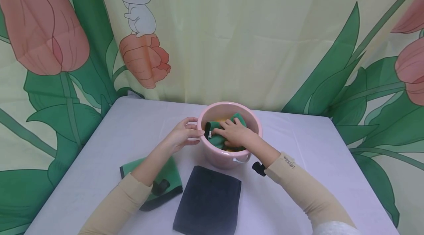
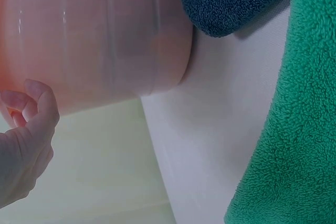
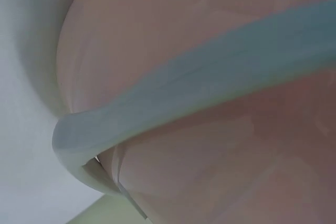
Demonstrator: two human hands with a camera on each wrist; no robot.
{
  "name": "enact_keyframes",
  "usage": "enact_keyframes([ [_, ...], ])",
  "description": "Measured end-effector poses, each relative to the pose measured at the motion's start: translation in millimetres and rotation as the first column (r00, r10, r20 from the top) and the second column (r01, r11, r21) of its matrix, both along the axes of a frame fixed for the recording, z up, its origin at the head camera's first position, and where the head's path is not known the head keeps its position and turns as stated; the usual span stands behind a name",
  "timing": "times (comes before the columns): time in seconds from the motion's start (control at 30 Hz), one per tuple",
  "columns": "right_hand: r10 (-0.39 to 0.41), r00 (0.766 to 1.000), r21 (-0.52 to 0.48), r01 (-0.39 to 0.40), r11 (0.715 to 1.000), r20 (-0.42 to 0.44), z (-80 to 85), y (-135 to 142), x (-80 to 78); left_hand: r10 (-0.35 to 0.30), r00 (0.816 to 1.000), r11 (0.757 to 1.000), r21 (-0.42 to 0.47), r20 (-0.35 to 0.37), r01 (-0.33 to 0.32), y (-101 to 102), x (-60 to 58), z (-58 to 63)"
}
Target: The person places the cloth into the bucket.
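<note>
1. We saw a pink bucket point(image 1: 220, 158) upright on the bench point(image 1: 298, 187), its pale handle point(image 3: 173, 95) lying across the outer wall.
2. Inside it we found a bunched green cloth point(image 1: 217, 141), with something orange point(image 1: 230, 150) peeking out at its edges; we could not tell what that was.
3. We noted the cloth's dark edging and a small white tag point(image 1: 210, 135) on its left side.
4. The right hand point(image 1: 236, 134) reached into the bucket, its fingers spread over the cloth and touching it.
5. The left hand point(image 1: 183, 134) held the bucket's left rim, one digit over the edge and other fingers bent along the outside.
6. Nearer us lay a fuzzy, dark-bordered green towel point(image 1: 170, 172), partly behind the left forearm, and beside it a flat, roughly rectangular navy cloth point(image 1: 208, 202).
</note>
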State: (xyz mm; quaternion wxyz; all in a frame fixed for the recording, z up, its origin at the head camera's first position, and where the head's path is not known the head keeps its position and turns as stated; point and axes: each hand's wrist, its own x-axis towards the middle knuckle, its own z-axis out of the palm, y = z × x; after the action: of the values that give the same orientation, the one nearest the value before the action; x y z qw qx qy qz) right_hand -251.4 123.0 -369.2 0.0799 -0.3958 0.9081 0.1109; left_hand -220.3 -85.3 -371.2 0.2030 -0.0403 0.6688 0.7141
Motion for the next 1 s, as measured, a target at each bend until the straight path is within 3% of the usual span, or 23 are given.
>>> enact_keyframes([
  [0.23,0.002,1.0,-0.114,-0.004,0.993,-0.016,5.0,4.7,3.1,0.002,1.0,1.0,-0.002,0.003,-0.002,0.4,0.2,0.6],
  [0.43,-0.023,0.998,-0.302,0.005,0.953,-0.056,16.0,10.8,14.0,0.001,1.0,1.0,0.006,-0.002,-0.001,0.4,0.8,1.2],
  [0.53,-0.045,0.994,-0.411,0.0,0.912,-0.098,19.9,12.6,23.0,-0.002,1.0,1.0,0.009,-0.007,0.002,-0.3,0.7,1.3],
  [0.73,-0.097,0.981,-0.598,-0.022,0.801,-0.166,19.1,18.1,48.3,-0.007,1.0,1.0,0.012,-0.013,0.007,-1.3,-0.1,0.4],
  [1.0,-0.088,0.948,-0.709,-0.165,0.686,-0.306,1.6,27.6,83.9,-0.003,1.0,1.0,0.013,-0.01,0.003,-0.3,-0.4,-1.0],
])
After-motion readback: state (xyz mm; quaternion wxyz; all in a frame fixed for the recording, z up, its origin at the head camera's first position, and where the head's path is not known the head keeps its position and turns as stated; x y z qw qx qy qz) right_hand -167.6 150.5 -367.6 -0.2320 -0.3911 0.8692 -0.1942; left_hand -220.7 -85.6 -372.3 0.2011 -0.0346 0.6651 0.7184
